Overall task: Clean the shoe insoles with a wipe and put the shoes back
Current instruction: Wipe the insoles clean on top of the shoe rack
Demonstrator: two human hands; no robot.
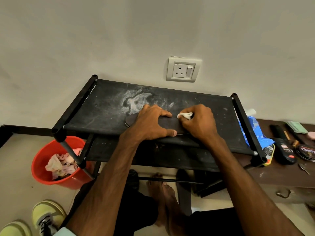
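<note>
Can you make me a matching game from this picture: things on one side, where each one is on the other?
1 insole
2 wipe
3 red bucket
4 polish tin

A on the brown cabinet
B pinched in the right hand
C on the floor beside the rack
D on the rack's top, under the left hand

Pairs: 1-D, 2-B, 3-C, 4-A

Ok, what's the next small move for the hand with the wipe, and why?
Probably draw the wipe across the bare stretch of insole between the hands. The right hand pinches the wipe at the insole's far edge, while the left hand presses the insole flat on the shoe rack, steadying it for a stroke.
</note>
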